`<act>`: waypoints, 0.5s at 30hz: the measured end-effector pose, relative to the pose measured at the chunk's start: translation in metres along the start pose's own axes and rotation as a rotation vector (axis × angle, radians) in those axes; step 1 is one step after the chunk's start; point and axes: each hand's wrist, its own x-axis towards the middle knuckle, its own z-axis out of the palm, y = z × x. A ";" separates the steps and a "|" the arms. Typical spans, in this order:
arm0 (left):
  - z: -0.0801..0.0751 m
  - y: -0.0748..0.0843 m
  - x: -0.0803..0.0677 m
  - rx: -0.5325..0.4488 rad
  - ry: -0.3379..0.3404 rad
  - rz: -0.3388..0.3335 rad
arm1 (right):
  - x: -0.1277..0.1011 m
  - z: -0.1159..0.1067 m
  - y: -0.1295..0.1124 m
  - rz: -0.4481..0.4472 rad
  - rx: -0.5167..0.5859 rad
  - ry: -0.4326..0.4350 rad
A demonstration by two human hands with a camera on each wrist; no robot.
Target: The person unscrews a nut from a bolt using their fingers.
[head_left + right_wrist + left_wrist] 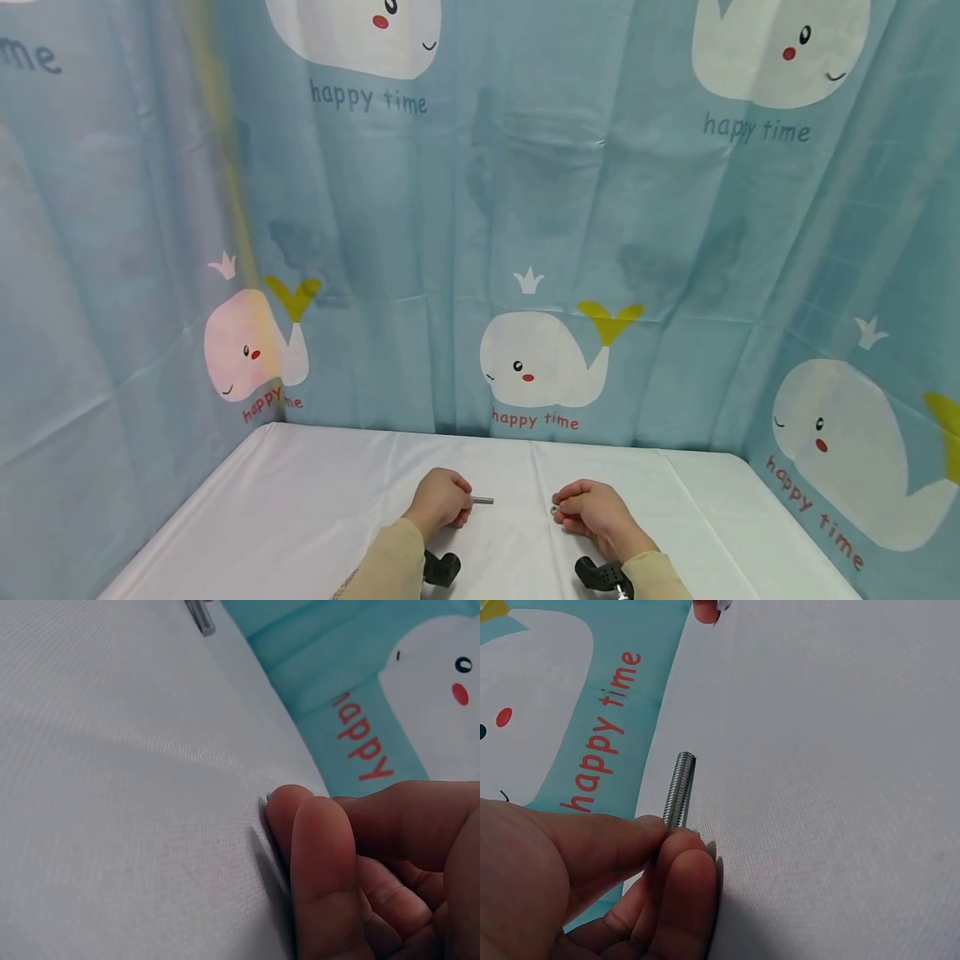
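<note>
My left hand [441, 502] rests on the white tablecloth [315, 500] and pinches a short threaded metal rod [482, 501] between thumb and fingers. The rod [680, 789] points to the right, towards the other hand. My right hand [592, 510] lies a little to the right, fingers curled, pinching a small metal nut [555, 509] at its fingertips. In the right wrist view the nut is almost hidden behind the fingertips [315, 840], and the rod's tip [201, 618] shows at the top edge. A gap of bare cloth separates rod and nut.
A blue curtain [525, 208] printed with white whales and "happy time" encloses the table on the left, back and right. Black wrist camera mounts [441, 568] sit below both sleeves at the near edge.
</note>
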 end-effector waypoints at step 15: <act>-0.011 -0.003 -0.004 0.060 -0.015 0.012 | -0.003 -0.009 -0.002 0.017 -0.075 0.091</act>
